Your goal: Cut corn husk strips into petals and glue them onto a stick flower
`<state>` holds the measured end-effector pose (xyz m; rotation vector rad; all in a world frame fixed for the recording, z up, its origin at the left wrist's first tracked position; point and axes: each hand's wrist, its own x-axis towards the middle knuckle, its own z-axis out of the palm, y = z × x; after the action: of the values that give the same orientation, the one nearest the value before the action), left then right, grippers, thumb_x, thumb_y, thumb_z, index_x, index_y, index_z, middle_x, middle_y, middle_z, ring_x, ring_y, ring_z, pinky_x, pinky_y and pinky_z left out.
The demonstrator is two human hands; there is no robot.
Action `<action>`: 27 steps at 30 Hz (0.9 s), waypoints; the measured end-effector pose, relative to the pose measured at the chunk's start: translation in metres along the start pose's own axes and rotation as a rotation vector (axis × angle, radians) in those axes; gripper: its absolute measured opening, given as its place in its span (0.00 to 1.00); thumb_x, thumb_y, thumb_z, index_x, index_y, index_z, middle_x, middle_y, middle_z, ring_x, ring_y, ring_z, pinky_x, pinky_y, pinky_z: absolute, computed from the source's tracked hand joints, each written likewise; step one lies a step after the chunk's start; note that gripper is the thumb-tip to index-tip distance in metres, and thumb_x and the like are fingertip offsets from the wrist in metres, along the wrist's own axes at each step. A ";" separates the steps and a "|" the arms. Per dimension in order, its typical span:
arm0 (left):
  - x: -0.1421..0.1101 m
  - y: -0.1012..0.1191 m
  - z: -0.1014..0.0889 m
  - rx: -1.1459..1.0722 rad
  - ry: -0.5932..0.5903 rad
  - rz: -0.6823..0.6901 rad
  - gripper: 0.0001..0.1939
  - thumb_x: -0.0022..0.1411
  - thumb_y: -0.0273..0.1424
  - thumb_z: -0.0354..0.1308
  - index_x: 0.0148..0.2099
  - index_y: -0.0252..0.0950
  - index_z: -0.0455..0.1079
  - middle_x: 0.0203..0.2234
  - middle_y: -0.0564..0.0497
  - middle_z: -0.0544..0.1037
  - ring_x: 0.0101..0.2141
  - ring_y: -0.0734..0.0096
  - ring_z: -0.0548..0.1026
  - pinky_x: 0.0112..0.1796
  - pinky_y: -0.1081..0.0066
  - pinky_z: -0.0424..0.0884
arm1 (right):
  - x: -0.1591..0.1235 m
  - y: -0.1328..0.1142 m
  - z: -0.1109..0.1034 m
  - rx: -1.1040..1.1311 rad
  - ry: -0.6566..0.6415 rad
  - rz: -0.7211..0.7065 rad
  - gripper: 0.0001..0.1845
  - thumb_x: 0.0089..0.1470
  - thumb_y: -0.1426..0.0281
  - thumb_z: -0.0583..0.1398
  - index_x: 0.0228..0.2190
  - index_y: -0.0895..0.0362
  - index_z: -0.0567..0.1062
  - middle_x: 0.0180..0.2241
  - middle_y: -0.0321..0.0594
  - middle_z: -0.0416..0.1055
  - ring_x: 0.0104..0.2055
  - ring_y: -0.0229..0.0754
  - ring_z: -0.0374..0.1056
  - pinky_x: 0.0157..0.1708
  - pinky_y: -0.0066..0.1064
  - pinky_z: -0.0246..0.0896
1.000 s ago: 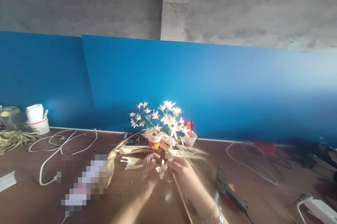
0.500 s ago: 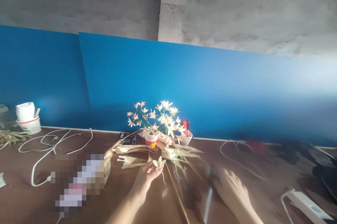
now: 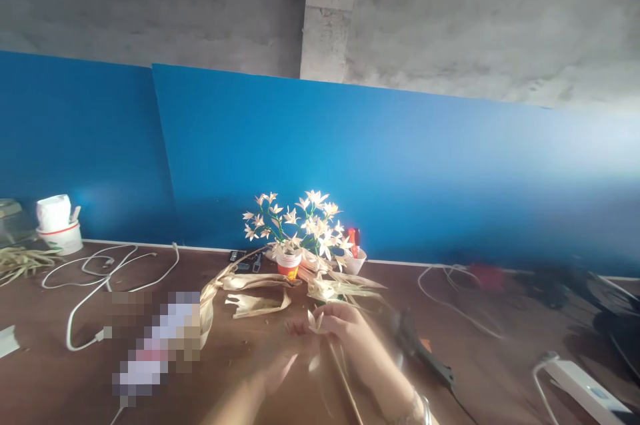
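My right hand (image 3: 343, 324) pinches a small pale flower (image 3: 315, 322) that looks made of dried corn husk. My left hand (image 3: 287, 345) is close beside it on the left, smeared by motion, so its fingers are unclear. Below the right hand a long thin stalk (image 3: 345, 378) runs toward the near edge. Beyond the hands, similar pale flowers (image 3: 320, 225) on green stems rise above a stack of red and white paper cups (image 3: 289, 266). Loose dried husks (image 3: 260, 282) lie around the cups. To the right of my right forearm lies a dark glue gun (image 3: 425, 352).
A white cable (image 3: 80, 308) loops across the brown table (image 3: 220, 398) at the left. A white tub (image 3: 61, 238) stands at the far left. A white cup with a red-handled object (image 3: 354, 242) is at the back. A white box (image 3: 590, 388) lies at the right.
My right hand was on the flower, moved right to the glue gun, and is back at the flower now. The left hand held the flower alone half a second ago.
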<state>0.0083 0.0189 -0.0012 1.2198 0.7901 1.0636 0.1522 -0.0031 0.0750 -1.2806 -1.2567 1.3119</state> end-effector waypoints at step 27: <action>0.013 -0.012 0.008 0.627 0.386 0.384 0.13 0.58 0.34 0.54 0.26 0.39 0.77 0.22 0.47 0.79 0.28 0.59 0.75 0.32 0.63 0.67 | 0.039 0.033 0.011 0.009 0.083 -0.082 0.05 0.44 0.71 0.55 0.21 0.58 0.70 0.16 0.33 0.61 0.19 0.34 0.55 0.21 0.27 0.49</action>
<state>0.0228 0.0281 -0.0107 1.7705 1.2842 1.4498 0.1401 0.0320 0.0376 -1.2521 -1.2312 1.1932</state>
